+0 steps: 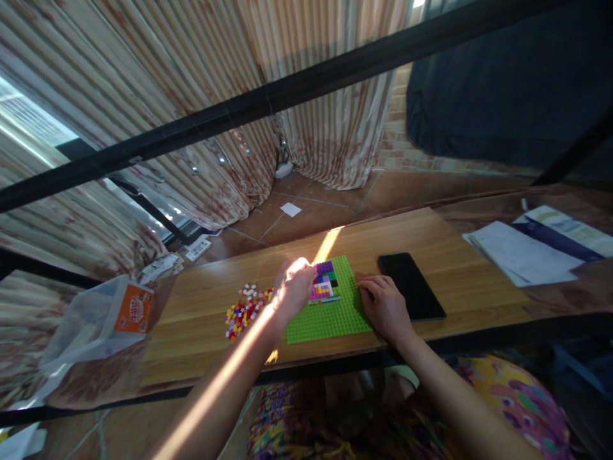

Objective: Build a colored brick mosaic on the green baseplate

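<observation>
A green studded baseplate (325, 326) lies on the wooden board in front of me. Purple, green, black, white, pink and yellow toy bricks (322, 291) form a patch on its upper left part. My left hand (295, 286) is over the left edge of this patch, its fingers pinched together; whatever they hold is hidden. A thin, light stick-like piece (325, 299) lies along the patch's near side. At the plate's right edge rests my right hand (385, 301), its fingers curled and closed on the edge. Left of my left forearm is a pile of small loose bricks (242, 316).
A dark tablet (414, 287) lies just right of my right hand. White papers (527, 252) are farther right. On the far left stands a clear plastic bin (90, 326) with an orange label. A dark bar (268, 99) crosses beyond the wooden board (191, 319), before curtains.
</observation>
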Action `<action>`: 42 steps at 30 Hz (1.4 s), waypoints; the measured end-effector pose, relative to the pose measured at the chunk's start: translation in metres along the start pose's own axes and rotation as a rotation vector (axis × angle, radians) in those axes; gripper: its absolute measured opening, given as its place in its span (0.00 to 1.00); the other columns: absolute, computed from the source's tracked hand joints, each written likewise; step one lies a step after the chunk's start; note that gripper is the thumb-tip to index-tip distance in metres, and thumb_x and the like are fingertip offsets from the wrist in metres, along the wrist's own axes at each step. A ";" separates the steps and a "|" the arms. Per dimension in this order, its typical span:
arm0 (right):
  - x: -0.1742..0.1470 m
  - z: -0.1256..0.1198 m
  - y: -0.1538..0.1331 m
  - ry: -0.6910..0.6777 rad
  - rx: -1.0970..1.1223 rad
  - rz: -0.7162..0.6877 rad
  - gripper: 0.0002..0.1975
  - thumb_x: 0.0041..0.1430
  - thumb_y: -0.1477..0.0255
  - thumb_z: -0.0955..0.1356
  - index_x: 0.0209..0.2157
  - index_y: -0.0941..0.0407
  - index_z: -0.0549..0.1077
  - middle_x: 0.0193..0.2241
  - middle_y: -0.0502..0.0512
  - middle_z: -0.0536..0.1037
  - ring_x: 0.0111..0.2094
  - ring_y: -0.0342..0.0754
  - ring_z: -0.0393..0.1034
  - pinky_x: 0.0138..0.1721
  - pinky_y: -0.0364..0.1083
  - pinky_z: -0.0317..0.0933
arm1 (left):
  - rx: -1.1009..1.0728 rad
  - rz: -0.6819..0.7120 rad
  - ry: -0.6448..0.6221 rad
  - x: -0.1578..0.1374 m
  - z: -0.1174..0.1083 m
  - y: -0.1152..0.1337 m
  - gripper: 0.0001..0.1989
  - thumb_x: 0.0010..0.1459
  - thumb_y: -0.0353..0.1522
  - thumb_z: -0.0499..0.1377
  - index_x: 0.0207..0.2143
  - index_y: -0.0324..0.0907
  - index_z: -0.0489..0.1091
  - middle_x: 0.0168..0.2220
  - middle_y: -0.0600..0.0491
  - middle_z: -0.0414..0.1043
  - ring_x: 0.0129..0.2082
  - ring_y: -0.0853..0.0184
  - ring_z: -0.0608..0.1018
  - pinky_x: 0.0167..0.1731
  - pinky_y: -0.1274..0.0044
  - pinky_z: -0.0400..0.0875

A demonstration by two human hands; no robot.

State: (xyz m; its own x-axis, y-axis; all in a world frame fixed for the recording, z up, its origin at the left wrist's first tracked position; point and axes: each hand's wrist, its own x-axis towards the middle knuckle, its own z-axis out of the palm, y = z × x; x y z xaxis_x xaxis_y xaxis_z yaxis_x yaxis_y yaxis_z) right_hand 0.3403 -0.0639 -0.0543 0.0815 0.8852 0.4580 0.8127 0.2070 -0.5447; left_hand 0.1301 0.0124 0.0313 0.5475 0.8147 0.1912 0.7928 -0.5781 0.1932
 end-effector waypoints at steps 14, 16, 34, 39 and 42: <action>0.001 -0.002 -0.001 -0.006 -0.002 0.000 0.11 0.62 0.73 0.62 0.34 0.54 0.76 0.37 0.57 0.78 0.42 0.53 0.67 0.44 0.51 0.65 | 0.234 0.035 0.106 -0.004 0.002 0.011 0.10 0.63 0.30 0.51 0.33 0.43 0.72 0.35 0.49 0.72 0.37 0.61 0.71 0.42 0.69 0.63; 0.001 -0.001 0.000 -0.004 0.005 -0.001 0.11 0.62 0.73 0.62 0.34 0.53 0.76 0.37 0.57 0.78 0.42 0.53 0.67 0.45 0.51 0.65 | 0.230 0.040 0.132 -0.005 0.005 0.010 0.10 0.63 0.29 0.51 0.36 0.42 0.72 0.40 0.48 0.73 0.40 0.60 0.72 0.44 0.68 0.63; 0.000 -0.001 0.000 -0.011 -0.012 0.004 0.11 0.62 0.72 0.62 0.34 0.54 0.76 0.37 0.56 0.78 0.41 0.52 0.67 0.44 0.50 0.65 | 0.138 -0.056 0.210 -0.003 0.017 0.007 0.10 0.62 0.33 0.53 0.37 0.45 0.74 0.49 0.51 0.74 0.46 0.61 0.73 0.48 0.68 0.62; 0.000 -0.001 -0.001 -0.012 -0.025 0.005 0.11 0.63 0.72 0.62 0.35 0.54 0.76 0.38 0.57 0.78 0.42 0.52 0.67 0.44 0.51 0.65 | 0.058 -0.054 0.231 -0.005 0.018 0.000 0.10 0.63 0.34 0.53 0.38 0.45 0.74 0.48 0.52 0.74 0.44 0.63 0.73 0.48 0.69 0.62; 0.000 0.000 0.000 -0.007 -0.024 0.005 0.11 0.63 0.71 0.62 0.35 0.54 0.76 0.38 0.57 0.78 0.42 0.53 0.68 0.44 0.51 0.65 | 0.027 -0.058 0.256 -0.011 0.019 -0.003 0.10 0.62 0.34 0.53 0.41 0.45 0.74 0.49 0.52 0.74 0.47 0.62 0.72 0.49 0.69 0.62</action>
State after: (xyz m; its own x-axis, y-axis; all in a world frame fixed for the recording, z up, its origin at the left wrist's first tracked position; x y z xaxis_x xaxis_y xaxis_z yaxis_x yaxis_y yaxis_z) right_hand 0.3408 -0.0639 -0.0541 0.0813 0.8892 0.4502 0.8260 0.1927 -0.5298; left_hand 0.1267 0.0059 0.0101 0.4183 0.8060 0.4188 0.8295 -0.5269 0.1855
